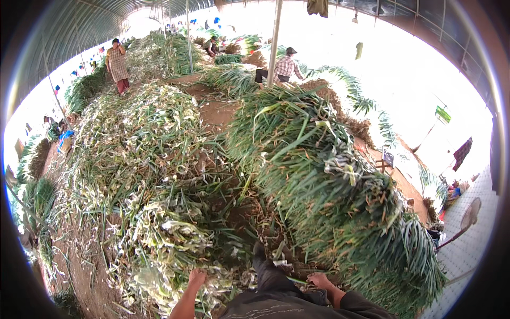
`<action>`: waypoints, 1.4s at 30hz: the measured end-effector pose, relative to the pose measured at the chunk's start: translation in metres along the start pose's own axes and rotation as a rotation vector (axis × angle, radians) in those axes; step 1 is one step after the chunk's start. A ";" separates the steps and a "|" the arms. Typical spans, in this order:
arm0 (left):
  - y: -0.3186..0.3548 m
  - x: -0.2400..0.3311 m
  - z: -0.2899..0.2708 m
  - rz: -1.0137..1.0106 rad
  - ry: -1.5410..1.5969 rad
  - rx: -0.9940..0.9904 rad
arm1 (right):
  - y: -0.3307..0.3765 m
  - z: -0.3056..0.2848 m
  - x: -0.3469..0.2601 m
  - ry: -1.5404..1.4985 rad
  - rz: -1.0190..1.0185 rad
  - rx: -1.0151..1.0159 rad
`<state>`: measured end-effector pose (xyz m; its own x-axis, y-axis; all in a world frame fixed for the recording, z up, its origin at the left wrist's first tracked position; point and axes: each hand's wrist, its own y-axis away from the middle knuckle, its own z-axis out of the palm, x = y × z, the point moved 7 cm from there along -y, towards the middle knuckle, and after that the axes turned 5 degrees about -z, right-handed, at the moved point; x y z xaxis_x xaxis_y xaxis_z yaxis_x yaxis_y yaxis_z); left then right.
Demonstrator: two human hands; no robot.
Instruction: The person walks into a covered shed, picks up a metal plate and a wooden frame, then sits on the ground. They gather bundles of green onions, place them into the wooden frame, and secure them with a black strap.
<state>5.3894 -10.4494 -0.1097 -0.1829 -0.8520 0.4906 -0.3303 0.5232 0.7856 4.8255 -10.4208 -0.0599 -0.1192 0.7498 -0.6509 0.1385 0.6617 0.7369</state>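
Observation:
My left hand [197, 276] is curled into a loose fist at the lower middle, above a heap of stripped green onion leaves [164, 228]. Nothing shows sticking out of it. On the other side of my dark-clothed legs, my right hand [317, 280] has its fingers curled inward. A thin green stalk [295, 280] runs close to those fingers; whether they touch it is unclear. The nearest thing to that hand is a long, tall stack of green onions [313, 181], leaf tips facing me. My dark shoe [259, 250] is on the littered ground between heap and stack.
Leaf waste [143, 127] spreads widely at left. A metal post [274, 42] rises at the stack's far end. One person [117, 64] stands far left; another person in a checked shirt [287, 66] sits beyond the stack. A round-headed fan-like object [470, 214] stands at right.

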 end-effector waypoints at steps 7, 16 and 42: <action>-0.178 0.018 -0.029 0.390 -1.164 0.188 | -0.185 0.103 -0.161 1.107 -0.909 -0.256; -0.238 0.146 -0.062 -0.038 -0.331 -0.060 | -0.357 0.170 -0.446 0.222 -0.066 -0.045; -0.705 0.895 -0.342 0.103 -0.032 -0.184 | -0.662 0.445 -0.881 -0.280 -0.023 -0.060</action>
<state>5.7755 -11.5744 -0.0950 -0.2375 -0.7926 0.5616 -0.1346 0.5994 0.7890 5.2766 -11.5208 -0.0558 0.1559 0.7100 -0.6867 0.0798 0.6839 0.7252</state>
